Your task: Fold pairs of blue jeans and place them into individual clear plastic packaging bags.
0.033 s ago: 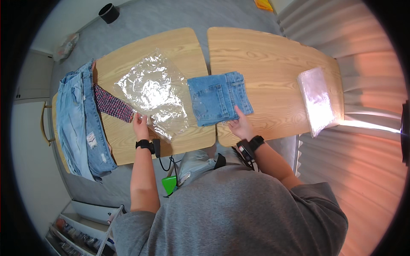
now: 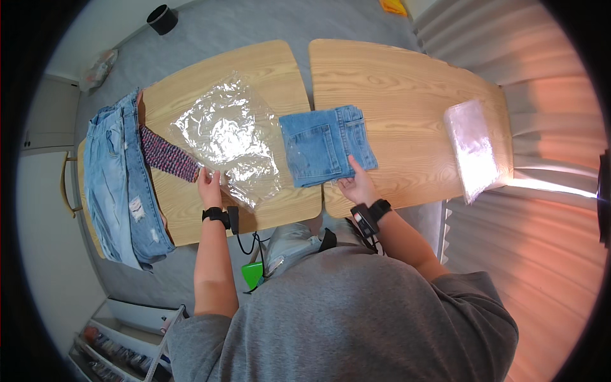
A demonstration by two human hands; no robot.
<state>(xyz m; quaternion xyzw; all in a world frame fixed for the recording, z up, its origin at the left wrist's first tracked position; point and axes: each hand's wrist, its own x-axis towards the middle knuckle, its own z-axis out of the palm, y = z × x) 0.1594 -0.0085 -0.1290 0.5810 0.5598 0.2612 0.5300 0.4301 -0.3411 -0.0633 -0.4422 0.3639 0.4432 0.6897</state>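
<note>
Folded blue jeans [image 2: 312, 149] bridge the gap between the two tabletops. My right hand [image 2: 359, 188] grips their near edge, thumb on top and fingers mostly hidden beneath. A clear plastic bag [image 2: 232, 137] lies flat to the left, its right side meeting the jeans; I cannot tell whether it covers part of them. At its near left corner, my left hand [image 2: 209, 188] is closed in a pinch on the bag, beside the tip of a knitted multicoloured piece [image 2: 167, 154]. That piece reaches out from a pile of light blue jeans [image 2: 118, 184].
The left wooden tabletop [image 2: 267, 70] and right one [image 2: 394, 83] stand with a narrow gap between them. A stack of clear plastic bags [image 2: 471, 149] rests at the far right. A curtain [image 2: 547, 254] hangs beyond. A black bin [image 2: 162, 20] is on the floor.
</note>
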